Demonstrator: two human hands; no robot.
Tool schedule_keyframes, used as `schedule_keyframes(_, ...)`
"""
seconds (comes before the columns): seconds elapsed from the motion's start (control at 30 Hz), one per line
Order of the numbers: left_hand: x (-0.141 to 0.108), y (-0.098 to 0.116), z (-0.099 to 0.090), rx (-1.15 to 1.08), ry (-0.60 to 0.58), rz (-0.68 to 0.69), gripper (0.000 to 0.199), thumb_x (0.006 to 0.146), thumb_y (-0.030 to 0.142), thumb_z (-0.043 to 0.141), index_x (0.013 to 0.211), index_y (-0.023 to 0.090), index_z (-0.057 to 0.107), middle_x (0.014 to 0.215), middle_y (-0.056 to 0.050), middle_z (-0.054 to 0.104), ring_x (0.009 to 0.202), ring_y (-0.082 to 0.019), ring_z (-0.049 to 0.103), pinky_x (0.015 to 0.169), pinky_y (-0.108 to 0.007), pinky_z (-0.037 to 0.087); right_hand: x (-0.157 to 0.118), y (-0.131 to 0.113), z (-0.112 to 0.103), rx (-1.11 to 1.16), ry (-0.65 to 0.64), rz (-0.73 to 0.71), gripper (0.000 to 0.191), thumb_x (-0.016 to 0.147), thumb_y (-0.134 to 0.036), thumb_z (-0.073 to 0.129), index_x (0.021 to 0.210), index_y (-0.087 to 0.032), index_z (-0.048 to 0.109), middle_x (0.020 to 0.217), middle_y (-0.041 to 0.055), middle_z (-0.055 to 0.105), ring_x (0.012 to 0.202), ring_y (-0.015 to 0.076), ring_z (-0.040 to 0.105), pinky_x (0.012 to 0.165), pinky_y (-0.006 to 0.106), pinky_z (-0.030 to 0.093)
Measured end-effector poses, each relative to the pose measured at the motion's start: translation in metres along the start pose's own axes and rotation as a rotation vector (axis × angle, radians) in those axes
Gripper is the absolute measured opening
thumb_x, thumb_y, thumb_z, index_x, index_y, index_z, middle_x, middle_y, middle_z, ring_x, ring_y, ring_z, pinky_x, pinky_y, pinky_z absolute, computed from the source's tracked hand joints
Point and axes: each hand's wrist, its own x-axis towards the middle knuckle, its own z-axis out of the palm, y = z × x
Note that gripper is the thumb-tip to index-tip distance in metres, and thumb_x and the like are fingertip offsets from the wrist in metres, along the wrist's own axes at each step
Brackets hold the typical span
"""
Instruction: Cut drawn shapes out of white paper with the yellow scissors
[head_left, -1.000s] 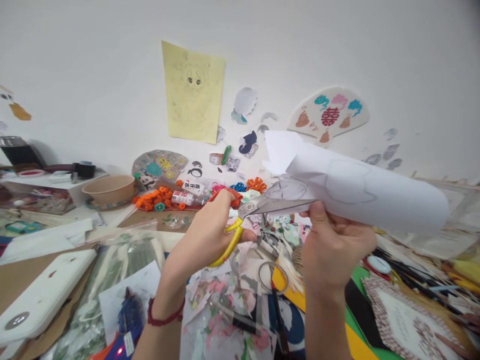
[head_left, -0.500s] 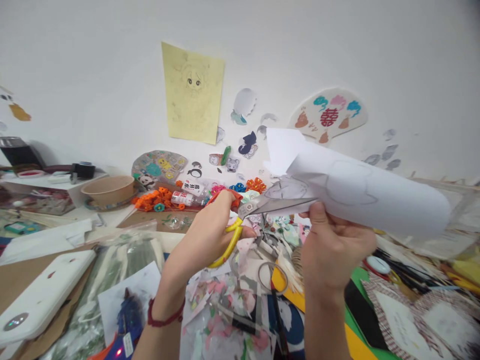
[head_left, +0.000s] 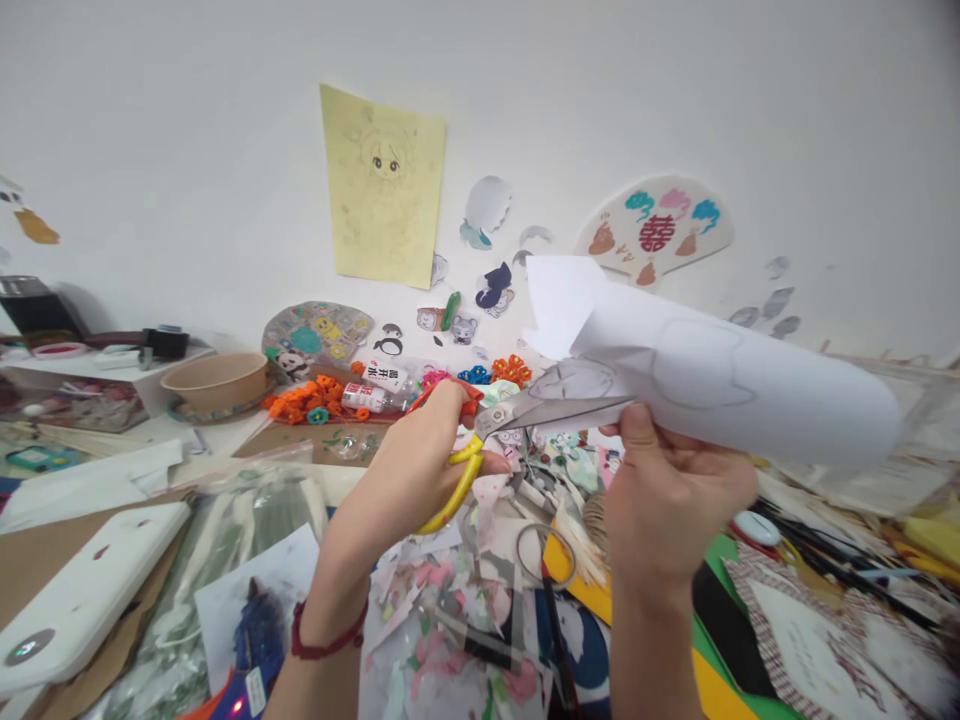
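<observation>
My left hand point(head_left: 412, 465) is wrapped round the handles of a pair of scissors point(head_left: 517, 410), one yellow and one red. The metal blades point right and lie against a sheet of white paper point(head_left: 780, 380) with pencil drawings on it. Its right part is curled into a roll, and a cut flap bends up at its left end. My right hand point(head_left: 667, 480) grips the paper's lower edge, the thumb close to the blade tips. A drawn oval outline lies just above the blades.
Paper scraps point(head_left: 427, 630) cover the desk below my hands, near a roll of tape point(head_left: 546, 555). A white device point(head_left: 90, 590) lies at left, with a tan bowl point(head_left: 216, 380) behind it. A yellow drawing point(head_left: 384, 200) and a painted fan point(head_left: 656, 230) are on the wall.
Almost nothing differs. The view has shifted very slightly; the scissors and paper keep nearly the same position, and both hands hold on as before.
</observation>
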Motion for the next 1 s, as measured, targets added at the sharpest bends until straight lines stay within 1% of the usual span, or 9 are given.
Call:
schedule_keyframes(0.13,-0.001,0.0,-0.001,0.034,0.012,0.022,0.031,0.088,0.051,0.05,0.091,0.024,0.034,0.09,-0.002,0.053,0.077,-0.02,0.051,0.067,-0.032,0.036,0.001,-0.002,-0.001,-0.033,0.002,0.007,0.015,0.064,-0.015,0.082,0.074,-0.009,0.074,0.068,0.0049,0.072,0.057,0.0132,0.063,0.053,0.026,0.056)
schedule_keyframes(0.23,-0.002,0.0,-0.002,0.065,0.021,0.037,0.032,0.088,0.053,0.049,0.093,0.024,0.035,0.09,-0.002,0.054,0.076,-0.02,0.051,0.067,-0.032,0.037,0.001,-0.004,-0.001,-0.014,0.005,0.016,0.014,0.063,-0.014,0.082,0.074,-0.01,0.073,0.067,0.0032,0.071,0.055,0.0125,0.063,0.053,0.026,0.057)
schedule_keyframes(0.4,-0.002,0.0,-0.002,0.189,0.045,0.059,0.029,0.089,0.049,0.049,0.094,0.024,0.034,0.089,-0.002,0.054,0.074,-0.02,0.052,0.062,-0.029,0.034,0.003,-0.007,-0.002,0.021,-0.011,0.016,0.018,0.063,-0.013,0.082,0.078,-0.012,0.073,0.073,0.003,0.073,0.057,0.0124,0.064,0.053,0.026,0.056)
schedule_keyframes(0.57,-0.002,0.0,-0.002,0.314,0.067,0.104,0.026,0.09,0.045,0.048,0.093,0.024,0.033,0.089,-0.002,0.054,0.071,-0.02,0.054,0.057,-0.028,0.029,0.008,-0.009,-0.005,0.015,-0.028,-0.034,0.019,0.061,-0.01,0.083,0.078,-0.014,0.074,0.072,0.0022,0.074,0.057,0.0126,0.064,0.05,0.025,0.055)
schedule_keyframes(0.77,-0.005,0.003,-0.003,0.303,0.044,0.092,0.028,0.087,0.044,0.053,0.1,0.024,0.037,0.093,-0.002,0.057,0.071,-0.02,0.055,0.059,-0.028,0.033,0.013,-0.012,-0.012,-0.05,-0.065,-0.046,0.017,0.061,-0.012,0.084,0.076,-0.015,0.076,0.071,0.0017,0.075,0.058,0.0136,0.066,0.052,0.025,0.057)
schedule_keyframes(0.9,-0.005,0.007,-0.004,0.243,0.04,0.067,0.029,0.086,0.044,0.055,0.098,0.024,0.038,0.092,-0.001,0.057,0.072,-0.02,0.055,0.06,-0.029,0.036,0.016,-0.013,-0.016,-0.091,-0.067,-0.054,0.019,0.061,-0.016,0.085,0.078,-0.015,0.076,0.072,0.0018,0.075,0.06,0.015,0.067,0.06,0.03,0.06)
schedule_keyframes(1.0,-0.005,0.009,-0.004,0.214,0.05,0.085,0.035,0.082,0.045,0.061,0.098,0.024,0.037,0.094,-0.002,0.056,0.076,-0.021,0.055,0.063,-0.03,0.037,0.017,-0.013,-0.016,-0.105,-0.048,-0.081,0.017,0.061,-0.017,0.085,0.076,-0.014,0.076,0.07,0.0031,0.074,0.063,0.0174,0.069,0.065,0.034,0.061)
